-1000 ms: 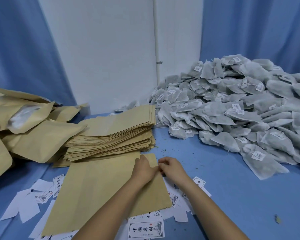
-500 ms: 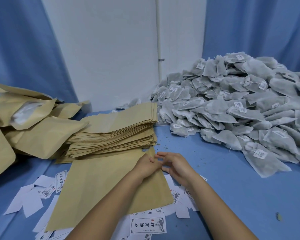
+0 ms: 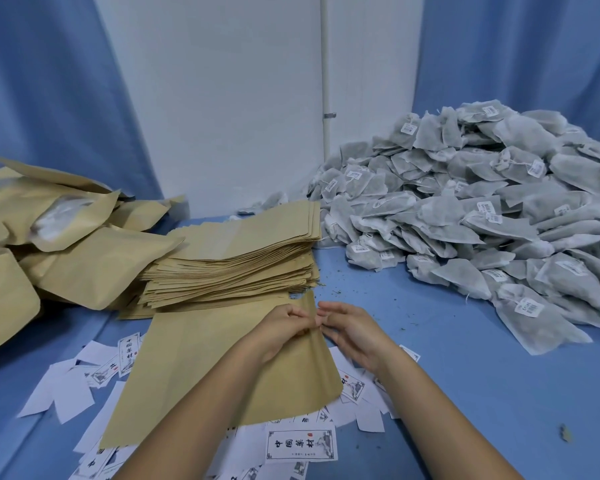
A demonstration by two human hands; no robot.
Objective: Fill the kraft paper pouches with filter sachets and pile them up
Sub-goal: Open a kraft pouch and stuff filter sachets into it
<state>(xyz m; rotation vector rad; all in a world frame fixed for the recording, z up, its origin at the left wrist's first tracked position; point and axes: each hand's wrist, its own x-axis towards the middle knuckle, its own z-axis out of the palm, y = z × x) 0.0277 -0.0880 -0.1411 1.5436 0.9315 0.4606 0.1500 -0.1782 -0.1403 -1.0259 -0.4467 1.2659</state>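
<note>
Crept up the right edge of the kraft pouch [image 3: 187, 358], toward the stack [image 3: 232, 258]. Pinching that edge with left hand [image 3: 281, 327], touching it with loose fingers of right hand [image 3: 354, 336]. Flat at the middle of the bench [image 3: 430, 341], unfilled; likely prying the mouth before fetching sachets [image 3: 482, 209].

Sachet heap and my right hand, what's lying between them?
In the head view, only bare blue tabletop speckled with dark crumbs lies between the right hand and the sachet heap.

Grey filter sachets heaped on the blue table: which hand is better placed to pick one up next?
Right, likely. The right hand lies nearer the grey filter sachet heap; the left hand pinches the flat kraft paper pouch at its edge and could steady it.
</note>
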